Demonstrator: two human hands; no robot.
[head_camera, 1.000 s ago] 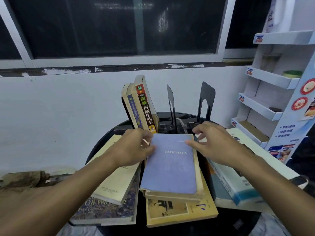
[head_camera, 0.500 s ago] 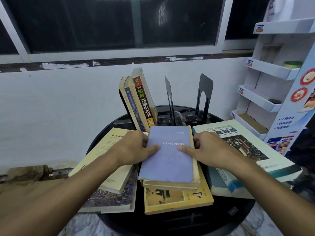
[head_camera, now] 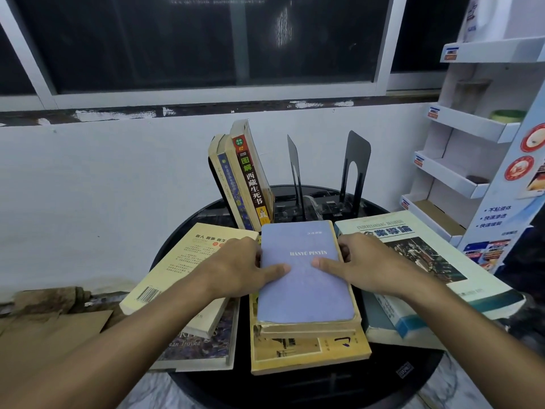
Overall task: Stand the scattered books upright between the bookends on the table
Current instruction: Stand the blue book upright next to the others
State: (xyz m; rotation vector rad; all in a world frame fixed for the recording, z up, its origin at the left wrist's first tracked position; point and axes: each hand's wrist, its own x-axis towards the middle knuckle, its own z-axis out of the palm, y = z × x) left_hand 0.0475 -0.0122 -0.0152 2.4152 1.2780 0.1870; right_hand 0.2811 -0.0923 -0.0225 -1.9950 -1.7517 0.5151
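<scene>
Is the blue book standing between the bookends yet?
No, the blue book lies flat on a stack, with the left hand and right hand gripping its sides.

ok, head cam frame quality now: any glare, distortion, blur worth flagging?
Head view: wide-angle bowing bends the window frame and shelf unit near the edges; a light reflection glares on the dark glass; the glossy table mirrors the bookends; the blue book title reads sharp.
</scene>
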